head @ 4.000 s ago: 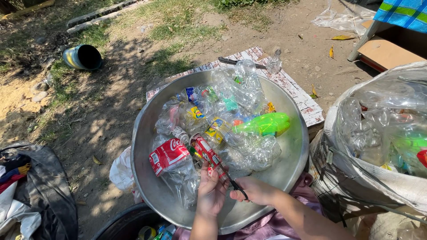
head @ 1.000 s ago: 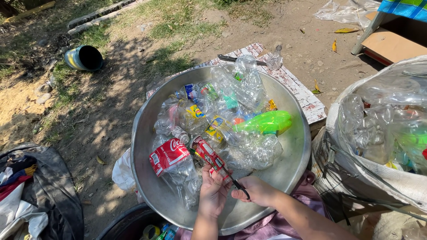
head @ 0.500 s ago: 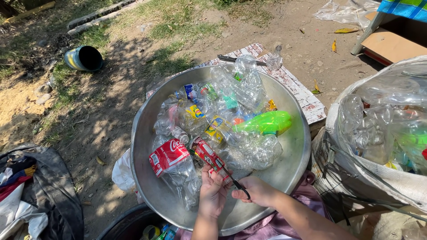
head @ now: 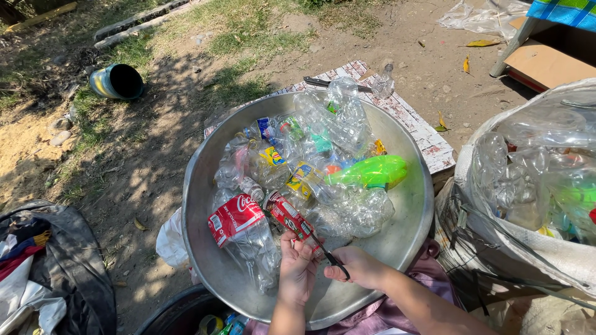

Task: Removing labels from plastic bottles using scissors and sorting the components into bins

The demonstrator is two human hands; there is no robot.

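A wide metal basin (head: 205,248) in front of me holds several crushed clear plastic bottles with coloured labels, and one bright green bottle (head: 367,172). My left hand (head: 297,268) grips a clear bottle with a red label (head: 290,216) at the basin's near side. My right hand (head: 355,267) holds black scissors (head: 329,255) whose blades rest against that red label. A bigger red-labelled bottle (head: 239,224) lies just to the left.
A large sack of clear plastic bottles (head: 534,186) stands at the right. A patterned board (head: 415,127) lies under the basin's far side with a knife (head: 321,82) on it. A dark tin (head: 116,81) lies on the dirt at far left; dark cloth (head: 56,273) at lower left.
Both hands stay at the red-labelled bottle with the scissors; only small shifts of the fingers and camera show. The heap in the basin has not moved.
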